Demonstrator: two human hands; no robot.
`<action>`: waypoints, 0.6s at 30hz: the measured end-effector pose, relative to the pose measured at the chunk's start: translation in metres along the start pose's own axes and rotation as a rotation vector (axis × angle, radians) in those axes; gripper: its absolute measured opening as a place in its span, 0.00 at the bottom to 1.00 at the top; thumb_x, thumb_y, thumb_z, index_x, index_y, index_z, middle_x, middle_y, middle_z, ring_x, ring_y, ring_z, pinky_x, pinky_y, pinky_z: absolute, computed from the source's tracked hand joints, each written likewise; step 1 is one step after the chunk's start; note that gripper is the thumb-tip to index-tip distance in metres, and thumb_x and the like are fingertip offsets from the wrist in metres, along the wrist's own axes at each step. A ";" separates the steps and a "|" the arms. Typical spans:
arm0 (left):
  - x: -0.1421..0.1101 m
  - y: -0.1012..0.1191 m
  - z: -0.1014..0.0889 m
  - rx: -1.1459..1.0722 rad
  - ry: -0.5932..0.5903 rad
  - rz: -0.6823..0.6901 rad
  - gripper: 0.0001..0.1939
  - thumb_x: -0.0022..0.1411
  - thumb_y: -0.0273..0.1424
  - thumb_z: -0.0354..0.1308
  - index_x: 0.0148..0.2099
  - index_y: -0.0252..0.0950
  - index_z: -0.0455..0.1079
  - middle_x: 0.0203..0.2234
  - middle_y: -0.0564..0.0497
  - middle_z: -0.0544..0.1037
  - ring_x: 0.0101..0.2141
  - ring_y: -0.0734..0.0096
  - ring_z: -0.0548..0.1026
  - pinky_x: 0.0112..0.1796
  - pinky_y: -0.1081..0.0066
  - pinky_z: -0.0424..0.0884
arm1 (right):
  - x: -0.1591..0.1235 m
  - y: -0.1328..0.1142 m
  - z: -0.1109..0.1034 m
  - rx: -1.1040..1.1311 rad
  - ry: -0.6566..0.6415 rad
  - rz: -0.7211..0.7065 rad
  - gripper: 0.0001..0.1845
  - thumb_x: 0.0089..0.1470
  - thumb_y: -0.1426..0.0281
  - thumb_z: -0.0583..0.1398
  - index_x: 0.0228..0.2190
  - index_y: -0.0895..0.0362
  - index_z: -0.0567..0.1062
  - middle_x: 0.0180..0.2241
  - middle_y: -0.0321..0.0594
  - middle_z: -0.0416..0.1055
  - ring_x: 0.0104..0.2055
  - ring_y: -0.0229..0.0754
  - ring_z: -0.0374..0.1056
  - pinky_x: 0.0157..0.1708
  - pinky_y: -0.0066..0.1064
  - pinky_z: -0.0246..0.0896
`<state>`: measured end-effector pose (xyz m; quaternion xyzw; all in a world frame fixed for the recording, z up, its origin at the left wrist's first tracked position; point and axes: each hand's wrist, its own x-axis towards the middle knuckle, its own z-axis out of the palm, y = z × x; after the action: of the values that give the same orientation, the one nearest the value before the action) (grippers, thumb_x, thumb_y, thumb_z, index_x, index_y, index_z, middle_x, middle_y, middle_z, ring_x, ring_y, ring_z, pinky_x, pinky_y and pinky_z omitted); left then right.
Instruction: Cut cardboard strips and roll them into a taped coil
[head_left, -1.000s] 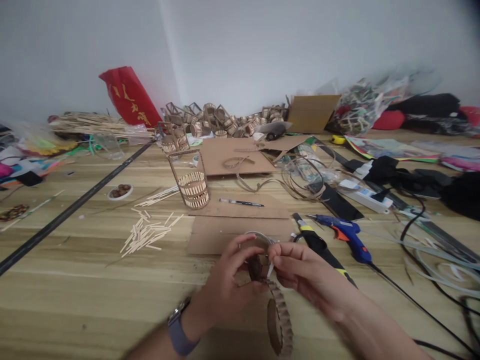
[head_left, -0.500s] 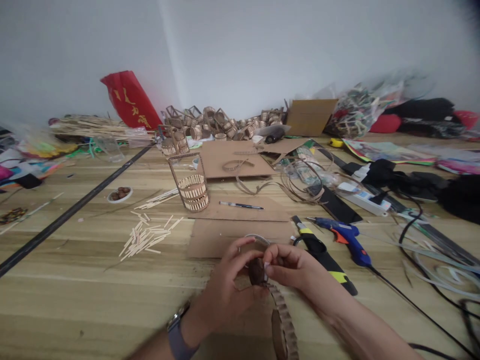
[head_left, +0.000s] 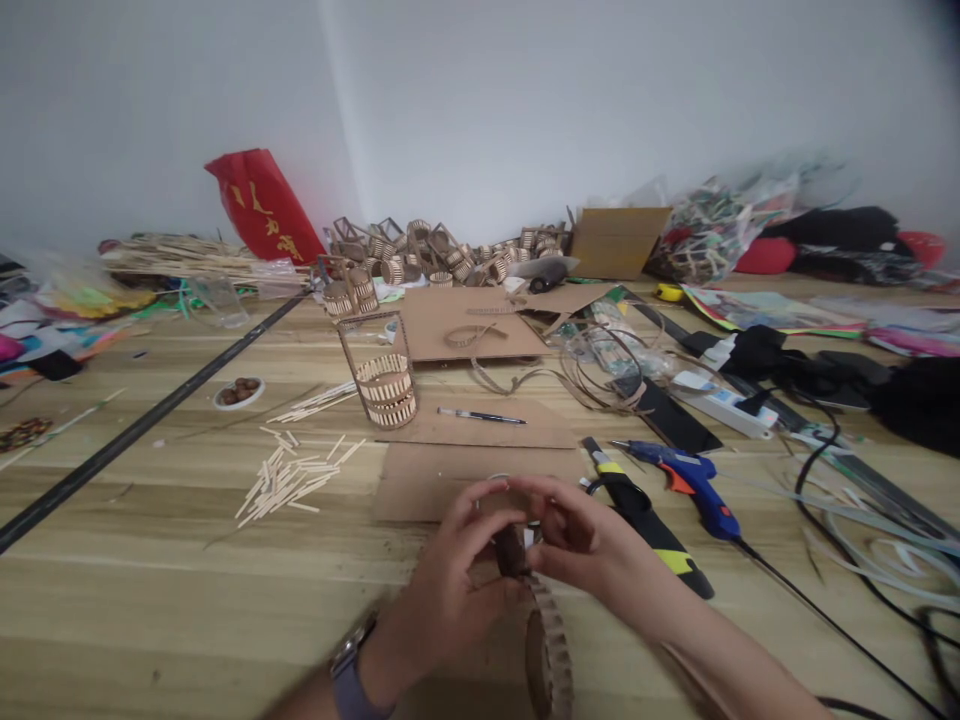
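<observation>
My left hand (head_left: 450,580) and my right hand (head_left: 592,550) meet low in the middle, both closed on one end of a corrugated cardboard strip (head_left: 547,650). The strip's end is rolled into a small dark coil (head_left: 510,550) between my fingertips. Its free length curls down toward me. A small white bit shows beside the coil at my right fingers. A watch sits on my left wrist. Flat cardboard sheets (head_left: 465,470) lie just beyond my hands.
A blue glue gun (head_left: 690,480) and a black-and-yellow knife (head_left: 649,525) lie to the right. A small stick-and-cardboard basket (head_left: 382,375), a pen (head_left: 480,416) and cut sticks (head_left: 289,475) lie ahead. More baskets (head_left: 420,250) are piled by the wall. Cables run on the right.
My hands have come closer together over the coil. The hanging loop of strip shifted slightly left. The view tipped a little.
</observation>
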<state>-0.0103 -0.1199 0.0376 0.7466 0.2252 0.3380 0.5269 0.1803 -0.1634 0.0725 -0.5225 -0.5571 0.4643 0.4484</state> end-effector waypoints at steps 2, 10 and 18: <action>0.000 0.000 0.001 -0.019 0.030 -0.012 0.24 0.61 0.43 0.62 0.57 0.43 0.69 0.61 0.41 0.58 0.56 0.53 0.67 0.53 0.59 0.72 | 0.000 0.000 0.000 -0.117 0.081 -0.107 0.19 0.48 0.64 0.67 0.44 0.53 0.76 0.28 0.32 0.61 0.25 0.35 0.57 0.25 0.27 0.56; 0.001 -0.003 0.004 -0.103 0.093 -0.056 0.23 0.60 0.44 0.63 0.56 0.43 0.69 0.60 0.42 0.58 0.48 0.61 0.74 0.48 0.61 0.75 | -0.004 0.003 0.003 -0.532 0.216 -0.665 0.08 0.56 0.75 0.62 0.36 0.52 0.80 0.28 0.37 0.67 0.30 0.37 0.67 0.29 0.25 0.65; -0.001 -0.006 0.001 0.003 0.113 -0.013 0.23 0.61 0.42 0.63 0.56 0.43 0.68 0.61 0.41 0.57 0.56 0.55 0.67 0.52 0.59 0.72 | -0.001 0.010 -0.001 -0.577 0.138 -0.667 0.11 0.58 0.71 0.61 0.43 0.53 0.79 0.30 0.38 0.68 0.29 0.36 0.69 0.28 0.23 0.66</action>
<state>-0.0100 -0.1195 0.0311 0.7257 0.2597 0.3759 0.5144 0.1828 -0.1643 0.0627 -0.4479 -0.7707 0.0839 0.4454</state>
